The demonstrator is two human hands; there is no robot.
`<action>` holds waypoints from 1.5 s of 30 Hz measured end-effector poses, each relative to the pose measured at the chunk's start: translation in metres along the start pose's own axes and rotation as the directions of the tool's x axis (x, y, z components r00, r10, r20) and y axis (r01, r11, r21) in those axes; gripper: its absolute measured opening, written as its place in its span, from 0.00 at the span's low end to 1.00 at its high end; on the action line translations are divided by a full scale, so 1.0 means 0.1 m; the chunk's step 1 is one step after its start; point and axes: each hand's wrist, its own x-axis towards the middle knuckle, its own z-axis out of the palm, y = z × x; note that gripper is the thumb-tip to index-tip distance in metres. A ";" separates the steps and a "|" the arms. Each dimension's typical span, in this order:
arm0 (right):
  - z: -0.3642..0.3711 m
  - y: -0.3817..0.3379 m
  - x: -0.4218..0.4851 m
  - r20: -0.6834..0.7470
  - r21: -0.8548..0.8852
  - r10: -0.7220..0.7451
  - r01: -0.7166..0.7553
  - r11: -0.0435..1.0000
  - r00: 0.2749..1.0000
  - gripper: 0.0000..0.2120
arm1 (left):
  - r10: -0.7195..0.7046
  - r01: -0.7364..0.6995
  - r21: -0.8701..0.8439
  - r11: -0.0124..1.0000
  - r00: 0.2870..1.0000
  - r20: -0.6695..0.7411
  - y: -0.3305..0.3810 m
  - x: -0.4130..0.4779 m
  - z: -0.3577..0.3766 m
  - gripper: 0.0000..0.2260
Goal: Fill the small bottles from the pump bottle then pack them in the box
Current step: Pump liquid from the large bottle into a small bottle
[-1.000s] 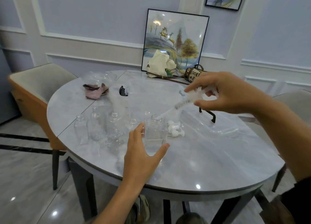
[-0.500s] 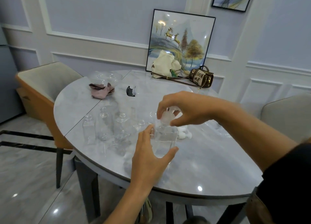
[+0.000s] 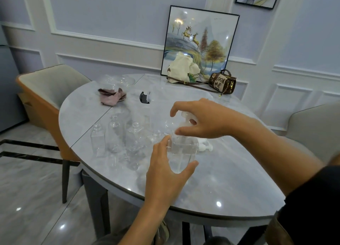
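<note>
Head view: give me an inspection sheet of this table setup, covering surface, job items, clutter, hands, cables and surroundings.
Surface: round grey table, glossy, with a seam across it.
Job's things: clear pump bottle upright near the front edge; white pump head at its neck; small bottles standing uncapped to its left; white caps lying to its right.
Clutter: pink cloth, clear bowl, small black item, cream bag and brown handbag on the far side.
Grippers: left hand grips the pump bottle's body; right hand grips the pump head.
Cables: nothing seen.
Surroundings: framed picture leaning on the wall; left chair; right chair.
</note>
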 end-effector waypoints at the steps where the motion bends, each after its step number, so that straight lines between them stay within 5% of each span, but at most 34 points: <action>1: 0.05 0.02 -0.02 -0.056 0.027 -0.005 0.007 1.000 0.998 0.21 | 0.000 0.000 0.003 1.000 1.000 -0.002 0.00 0.00 0.00 0.39; 8: 0.21 0.24 -0.18 -0.030 0.446 -0.117 0.118 0.887 0.993 0.34 | 0.003 -0.003 -0.003 1.000 1.000 -0.001 0.01 0.00 0.00 0.40; 15: 0.43 0.17 -0.14 -0.237 0.387 0.089 0.011 0.922 0.967 0.32 | 0.003 -0.003 0.010 1.000 1.000 0.001 0.03 -0.01 -0.01 0.39; 21: 0.40 0.32 -0.25 -0.083 0.670 0.065 0.008 0.742 0.994 0.11 | -0.002 0.002 -0.001 1.000 1.000 0.000 0.02 -0.01 -0.01 0.39; 23: 0.39 0.33 -0.28 -0.106 0.650 0.067 0.018 0.759 0.992 0.07 | 0.007 -0.007 0.008 1.000 1.000 0.005 0.02 -0.01 -0.01 0.39; 28: 0.53 0.12 -0.15 -0.342 0.383 0.194 -0.052 0.922 0.920 0.22 | 0.011 -0.011 0.009 1.000 1.000 0.001 0.03 -0.02 0.00 0.39; 35: 0.60 -0.03 -0.13 -0.368 0.206 0.395 -0.341 0.917 0.842 0.35 | -0.013 0.013 -0.015 1.000 1.000 0.008 0.02 -0.01 0.01 0.41; 40: 0.59 0.11 -0.15 -0.262 0.321 0.203 -0.113 0.940 0.943 0.25 | -0.012 0.012 -0.025 1.000 1.000 0.007 0.05 -0.01 -0.01 0.39; 45: 0.66 0.14 -0.06 -0.325 0.295 0.116 -0.016 0.955 0.939 0.32 | -0.033 0.032 -0.042 0.999 0.999 -0.009 0.06 0.00 -0.02 0.39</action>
